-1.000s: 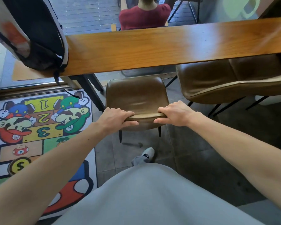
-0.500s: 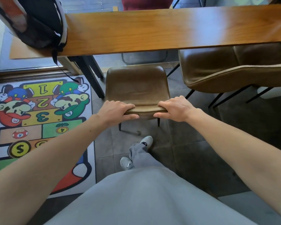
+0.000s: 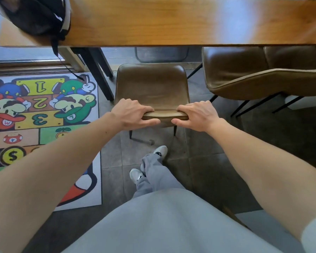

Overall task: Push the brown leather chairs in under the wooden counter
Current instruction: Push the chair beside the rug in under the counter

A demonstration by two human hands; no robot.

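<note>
A brown leather chair [image 3: 150,84] stands in front of me, its seat just short of the wooden counter [image 3: 171,21] that crosses the top of the view. My left hand [image 3: 133,113] grips the left end of the chair's backrest top edge, fingers over the front and thumb behind. My right hand [image 3: 197,115] grips the right end the same way. A second brown leather chair [image 3: 244,75] stands to the right, its seat partly beneath the counter.
A black backpack [image 3: 35,13] lies on the counter's left end, a strap hanging down. The counter's dark legs [image 3: 97,73] stand left of the chair. A colourful cartoon floor mat [image 3: 38,110] covers the left floor. My feet [image 3: 159,151] stand on grey tiles behind the chair.
The chair has slid forward toward the counter with both hands holding its backrest. I have stepped forward, and the view tilted further down.
</note>
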